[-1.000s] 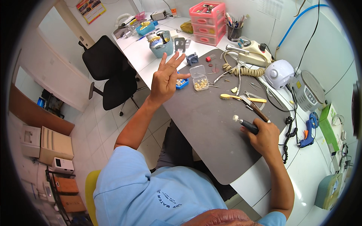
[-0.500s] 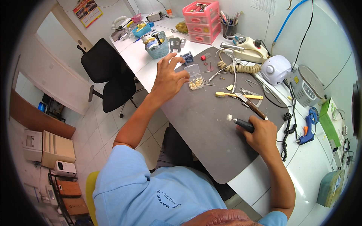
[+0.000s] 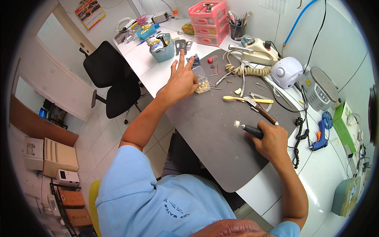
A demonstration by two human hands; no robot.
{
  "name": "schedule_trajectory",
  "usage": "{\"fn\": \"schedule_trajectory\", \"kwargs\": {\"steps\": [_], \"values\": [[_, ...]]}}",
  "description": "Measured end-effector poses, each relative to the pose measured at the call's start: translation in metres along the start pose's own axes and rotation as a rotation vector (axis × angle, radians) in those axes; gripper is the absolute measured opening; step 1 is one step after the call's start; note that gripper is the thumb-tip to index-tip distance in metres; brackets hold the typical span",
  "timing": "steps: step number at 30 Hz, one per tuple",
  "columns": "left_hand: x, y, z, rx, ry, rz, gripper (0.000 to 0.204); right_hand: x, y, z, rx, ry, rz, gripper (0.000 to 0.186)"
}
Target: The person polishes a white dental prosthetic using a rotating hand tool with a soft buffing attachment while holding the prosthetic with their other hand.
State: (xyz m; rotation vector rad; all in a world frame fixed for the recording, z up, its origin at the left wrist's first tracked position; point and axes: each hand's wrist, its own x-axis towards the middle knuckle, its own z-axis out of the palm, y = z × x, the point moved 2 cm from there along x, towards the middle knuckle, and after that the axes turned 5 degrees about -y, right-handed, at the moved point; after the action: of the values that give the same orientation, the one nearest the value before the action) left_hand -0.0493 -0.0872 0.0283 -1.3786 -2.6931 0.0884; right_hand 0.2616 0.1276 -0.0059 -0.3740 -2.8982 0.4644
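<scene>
My left hand (image 3: 181,80) is over the far left of the grey mat (image 3: 213,146), fingers spread and raised, thumb side beside a small open clear box (image 3: 203,86) of cream-coloured pieces. It partly covers that box; whether it touches it I cannot tell. My right hand (image 3: 271,140) grips a black handpiece (image 3: 252,130) with a small white round tip (image 3: 237,123), held over the mat's right part. Beyond the tip lie a yellow toothbrush (image 3: 231,98), a brown-handled tool (image 3: 266,114) and several metal instruments. A small blue-grey object (image 3: 195,59) is just beyond my left fingers.
Pink drawers (image 3: 207,29), a pen holder (image 3: 237,31) and a basket (image 3: 160,54) stand at the back. A white machine (image 3: 286,73), grey unit (image 3: 318,93), coiled cord and blue glue gun (image 3: 321,134) line the right. A black chair (image 3: 106,75) is left of the desk.
My left fingers bent down toward the clear box, then straightened upward, and a blue tray seen a second ago is now hidden. My right hand shifted slightly left and up in the picture, still holding the handpiece.
</scene>
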Motion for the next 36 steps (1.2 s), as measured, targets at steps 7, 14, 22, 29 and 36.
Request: {"fn": "schedule_trajectory", "kwargs": {"steps": [7,14,22,29,36], "values": [[0.004,0.005,0.003,-0.01,-0.025,-0.031,0.02,0.0,0.001,0.0,-0.005,-0.008,0.003,0.048],[0.003,0.004,0.013,-0.072,0.054,0.002,0.014,-0.001,0.001,-0.001,-0.003,0.002,-0.002,0.047],[-0.014,0.006,-0.007,-0.195,0.282,0.066,0.012,-0.001,0.0,0.0,-0.011,0.0,-0.012,0.046],[-0.024,0.034,-0.046,-1.04,0.277,0.145,0.006,-0.002,0.0,-0.001,-0.011,0.007,-0.012,0.046],[0.022,0.079,-0.014,-1.285,-0.016,0.431,0.008,-0.001,-0.002,-0.001,0.007,0.007,0.01,0.043]]}}
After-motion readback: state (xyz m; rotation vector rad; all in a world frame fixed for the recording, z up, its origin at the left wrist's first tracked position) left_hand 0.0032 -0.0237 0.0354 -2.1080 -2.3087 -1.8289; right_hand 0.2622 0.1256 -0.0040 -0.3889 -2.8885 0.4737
